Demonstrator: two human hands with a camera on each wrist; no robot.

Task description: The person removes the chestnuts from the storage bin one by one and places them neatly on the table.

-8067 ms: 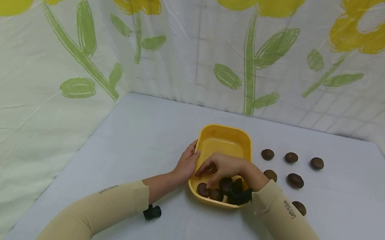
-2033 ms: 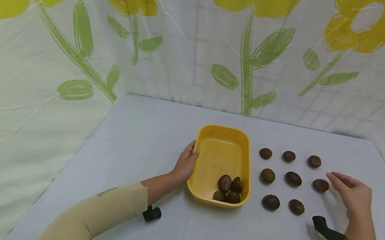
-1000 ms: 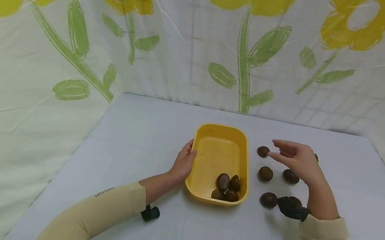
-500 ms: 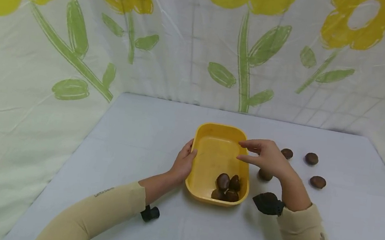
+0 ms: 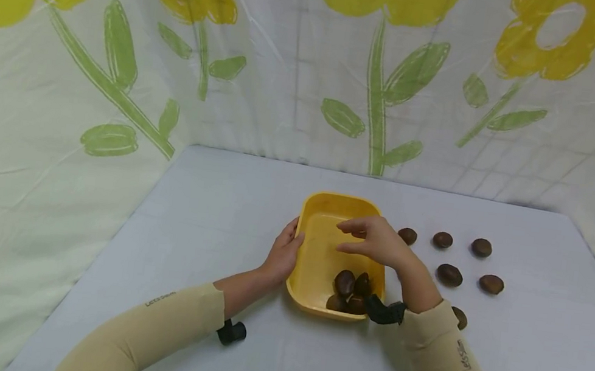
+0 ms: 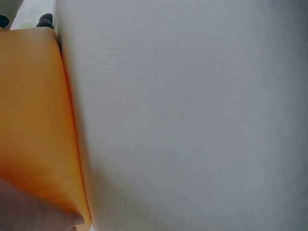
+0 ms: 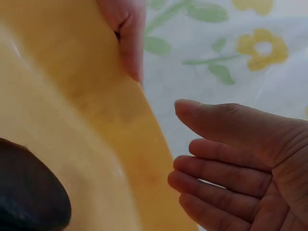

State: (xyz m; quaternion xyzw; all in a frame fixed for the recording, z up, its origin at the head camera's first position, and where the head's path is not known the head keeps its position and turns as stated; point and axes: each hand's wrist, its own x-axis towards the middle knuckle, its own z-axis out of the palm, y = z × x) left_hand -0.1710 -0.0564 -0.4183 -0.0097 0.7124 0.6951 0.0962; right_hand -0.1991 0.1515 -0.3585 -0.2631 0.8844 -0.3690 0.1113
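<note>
At the left, my beige left sleeve (image 5: pixel 172 321) ran up the pale table (image 5: pixel 222 214), with a small black device (image 5: pixel 232 332) under its cuff. My left hand (image 5: pixel 282 257) gripped the left wall of the yellow tray (image 5: pixel 316 249), thumb over the rim and fingers against the outside. The tray sat flat on the table. Four brown nuts (image 5: pixel 344 282) lay bunched inside it, at the near end toward the right. My right hand (image 5: pixel 379 242) hung over the tray's right half, unclenched and holding nothing, thumb apart from the loosely curved fingers. Right of the tray, six more nuts (image 5: pixel 449 275) showed on the table: three in the far row, two nearer, and one nearest, partly hidden by my right sleeve (image 5: pixel 448 362).
</note>
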